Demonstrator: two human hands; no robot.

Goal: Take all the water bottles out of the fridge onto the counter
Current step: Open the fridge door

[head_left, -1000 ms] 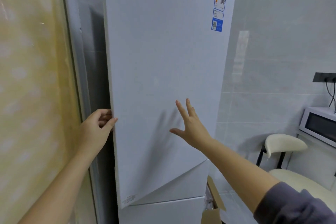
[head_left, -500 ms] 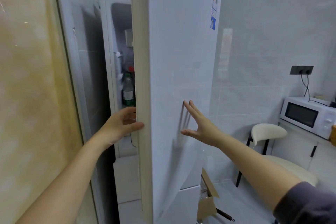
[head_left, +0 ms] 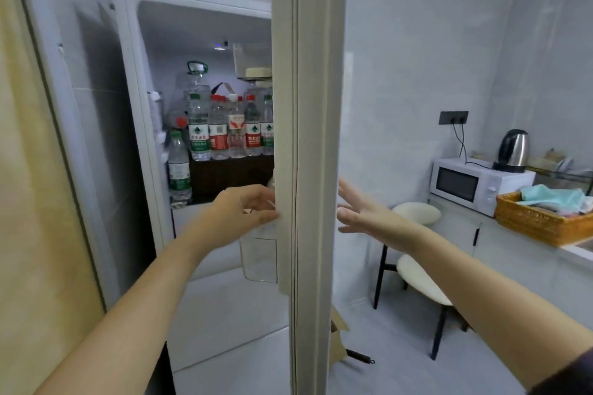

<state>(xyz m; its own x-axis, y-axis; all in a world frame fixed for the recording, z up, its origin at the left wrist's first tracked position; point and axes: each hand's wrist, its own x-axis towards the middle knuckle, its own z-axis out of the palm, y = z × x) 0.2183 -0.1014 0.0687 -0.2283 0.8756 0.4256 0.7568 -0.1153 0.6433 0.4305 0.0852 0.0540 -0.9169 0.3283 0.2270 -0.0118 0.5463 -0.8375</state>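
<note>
The fridge door [head_left: 301, 138] stands edge-on in the middle of the view, swung out from the fridge [head_left: 134, 112] on the left. The left hand [head_left: 247, 208] grips the door's inner edge, fingers curled round it and thumb pressed on the near side. The right hand [head_left: 359, 212] is spread wide with straight fingers just beside the door's outer face (whether the fingertips touch it cannot be told) and holds nothing.

Inside the fridge, a row of water bottles [head_left: 224, 130] stands upright and close together on a dark shelf, with red or green labels. A larger jug [head_left: 196, 82] with a green handle rises behind them at the left. One more bottle [head_left: 179, 167] stands lower, against the left wall of the fridge.

Far to the right runs the counter [head_left: 572, 250], carrying a wicker basket [head_left: 539, 223] with cloths in it. Beside the basket is a white microwave [head_left: 465, 184] with a steel kettle [head_left: 513, 151] on top. A cream chair [head_left: 417, 215] stands between the door and the counter.
</note>
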